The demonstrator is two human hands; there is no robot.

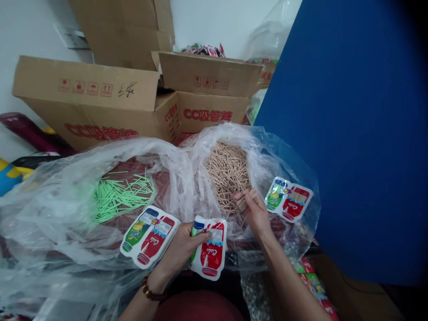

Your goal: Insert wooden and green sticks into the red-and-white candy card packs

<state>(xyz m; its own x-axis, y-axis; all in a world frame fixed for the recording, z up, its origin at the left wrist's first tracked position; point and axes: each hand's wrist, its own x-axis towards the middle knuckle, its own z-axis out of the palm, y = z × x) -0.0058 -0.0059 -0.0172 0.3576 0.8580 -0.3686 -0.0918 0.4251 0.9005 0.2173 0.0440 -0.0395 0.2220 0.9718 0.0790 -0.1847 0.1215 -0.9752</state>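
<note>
My left hand grips a bottle-shaped packet printed "Cola" in red, with a green half under my thumb. Between the fingers and thumb of my right hand is a small bunch of thin brown candy sticks. That hand is at the near right edge of a heap of the same brown sticks, lying in an open clear plastic bag. Left of my left hand lies a stack of similar packets. Right of my right hand rests another packet with brown sticks showing in its red half.
Bright green sticks lie in a second plastic bag at the left. Behind stand open cardboard boxes with red print. A large blue panel borders the right side. Printed packets sit low at the right.
</note>
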